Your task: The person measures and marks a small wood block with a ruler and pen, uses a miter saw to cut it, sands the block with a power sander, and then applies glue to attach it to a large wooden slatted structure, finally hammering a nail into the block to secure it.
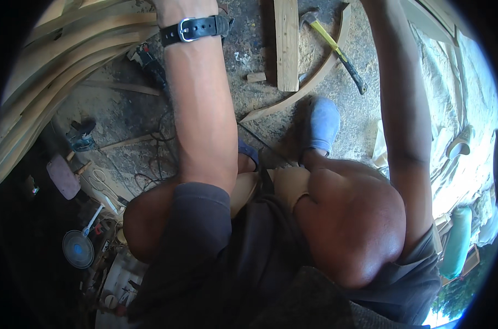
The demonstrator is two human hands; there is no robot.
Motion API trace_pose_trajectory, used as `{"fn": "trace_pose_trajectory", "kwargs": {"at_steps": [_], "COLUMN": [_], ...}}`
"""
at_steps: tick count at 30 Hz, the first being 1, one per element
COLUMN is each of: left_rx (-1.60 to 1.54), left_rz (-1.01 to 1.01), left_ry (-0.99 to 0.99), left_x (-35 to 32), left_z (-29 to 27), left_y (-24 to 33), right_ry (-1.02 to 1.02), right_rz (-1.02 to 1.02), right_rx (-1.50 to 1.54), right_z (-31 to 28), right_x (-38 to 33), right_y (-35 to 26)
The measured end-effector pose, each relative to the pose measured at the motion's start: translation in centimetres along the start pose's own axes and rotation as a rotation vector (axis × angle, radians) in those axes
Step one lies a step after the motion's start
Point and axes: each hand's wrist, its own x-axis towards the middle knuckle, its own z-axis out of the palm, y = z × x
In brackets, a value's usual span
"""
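Wooden plank [287, 49] is flanked by outstretched arms [202, 115]; reaching seems underway, hands unseen, grip untellable; steadiness probably called for next.

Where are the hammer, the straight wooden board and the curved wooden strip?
Hammer [331, 43]: head view, on the yellow part of its handle.
Straight wooden board [287, 46]: head view, middle of its upward face.
Curved wooden strip [313, 80]: head view, around the middle of its bend.

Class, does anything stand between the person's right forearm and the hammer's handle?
Nothing visible stands between the right forearm and the black end of the hammer. The curved wooden strip passes beneath the hammer, not over it. The right hand is beyond the upper edge, so its own path cannot be told.
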Motion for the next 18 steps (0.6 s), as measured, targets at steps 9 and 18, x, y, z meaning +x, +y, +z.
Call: {"fn": "trace_pose_trajectory", "kwargs": {"at_steps": [9,18], "left_rx": [-0.025,-0.102], "left_rz": [0.007,-0.016], "left_ry": [-0.017,0.002], "left_x": [-0.2,-1.5], "left_z": [-1.1,0.0], "left_y": [-0.1,0.4], "right_ry": [-0.821,-0.926], "right_rz": [-0.065,-0.222], "right_rx": [-0.599,-0.755], "right_z": [13.1,18.1], "right_x": [-13.7,-12.7], "right_y": [14.1,17.9]}}
